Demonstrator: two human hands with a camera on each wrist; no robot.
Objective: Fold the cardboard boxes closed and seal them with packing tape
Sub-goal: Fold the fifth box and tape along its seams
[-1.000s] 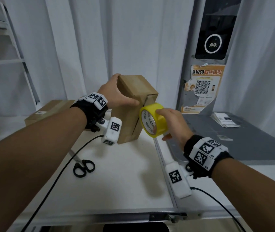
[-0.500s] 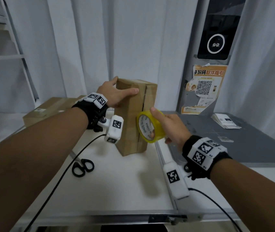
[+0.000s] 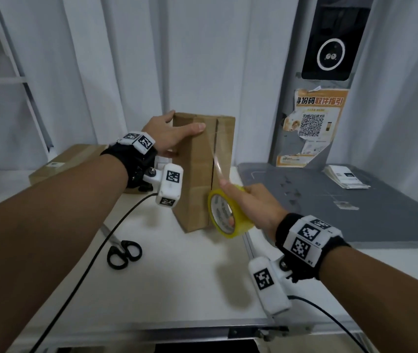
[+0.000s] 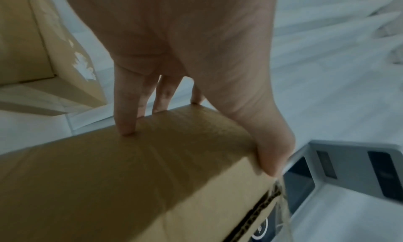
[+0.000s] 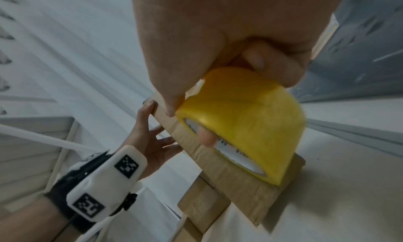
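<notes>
- The tall brown cardboard box [image 3: 204,171] stands upright on the white table top [image 3: 172,276], its flap seam facing the person; it sits between the two hands.
- The left hand [image 3: 168,135] grips the box's upper left corner; the thumb lies flat across the front face, just short of the seam, and the fingers [image 4: 125,107] press the side panel behind it; thumb and fingers are spread wide around the corner.
- The right hand [image 3: 256,207] holds the yellow roll of clear packing tape [image 3: 228,215] near the box's lower front; one finger is hooked through the core, the thumb and other fingers curled over the outer rim.
- A clear strip of tape [image 3: 215,159] runs from just beyond the right fingertips up to the box's top, beside the left thumb tip; it stands apart from the cardboard lower down.
- Black-handled scissors [image 3: 123,253] lie on the table below the left wrist; a second flat brown cardboard box [image 3: 70,159] lies behind the left forearm.
</notes>
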